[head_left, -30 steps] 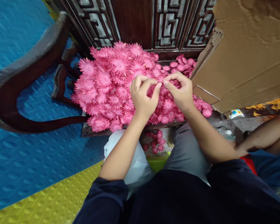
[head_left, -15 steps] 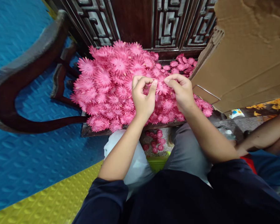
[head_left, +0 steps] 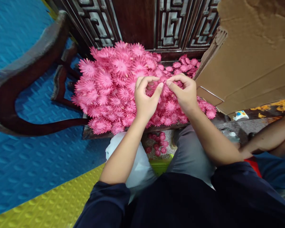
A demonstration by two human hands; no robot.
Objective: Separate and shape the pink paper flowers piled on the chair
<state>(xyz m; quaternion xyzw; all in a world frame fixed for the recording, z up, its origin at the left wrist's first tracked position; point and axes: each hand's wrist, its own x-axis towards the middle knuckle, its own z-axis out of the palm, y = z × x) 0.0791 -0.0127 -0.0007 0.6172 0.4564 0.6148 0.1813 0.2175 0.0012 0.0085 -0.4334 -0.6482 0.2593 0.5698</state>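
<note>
both hands are up over the flower pile (head_left: 114, 85), which sits heaped on a dark wooden seat (head_left: 90, 134) against a carved panel (head_left: 166, 25). the left hand (head_left: 146, 99) and right hand (head_left: 184, 93) meet fingertip to fingertip, thumbs and forefingers pinched narrow on a small pink flower (head_left: 165, 88) between them, just above the heap. a cardboard box (head_left: 249, 53) leans at the right. a few blooms (head_left: 158, 145) lie on the floor below.

text: none readable | cardboard box (head_left: 249, 53): bare (no print legible)
</note>
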